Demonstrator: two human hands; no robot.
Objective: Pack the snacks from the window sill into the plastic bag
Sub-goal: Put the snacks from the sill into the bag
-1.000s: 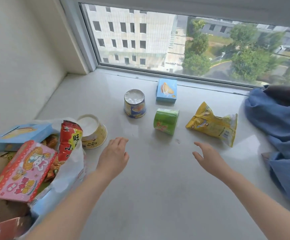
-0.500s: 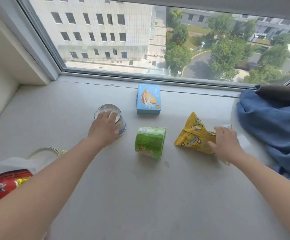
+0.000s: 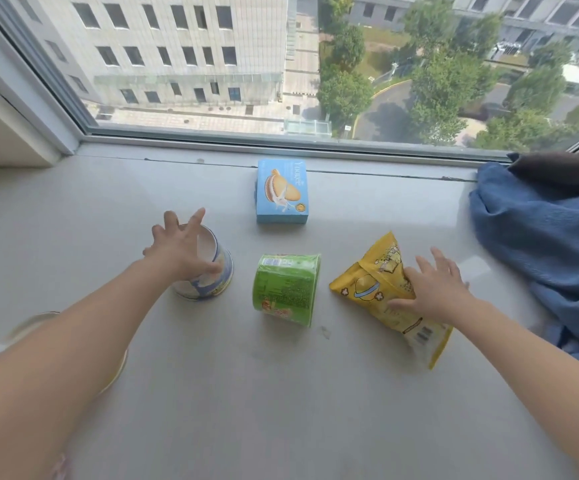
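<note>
Here, two hands point(image 3: 180, 251) point(image 3: 437, 292), three tubs point(image 3: 208, 275) point(image 3: 286, 292) point(image 3: 32, 323), one box point(image 3: 282, 192), one pouch point(image 3: 378, 282)

A single view is supplied, taken from a wide-angle camera worn on the head. It is aimed forward and steeply down over the pale grey window sill point(image 3: 281, 393), towards the glazed window point(image 3: 281, 64) and the street far below. The sill is seen from close above; both bare forearms enter from the lower corners. Straight lines are bowed towards the edges by the lens. No second view is provided, so no overlap can be recorded.
</note>
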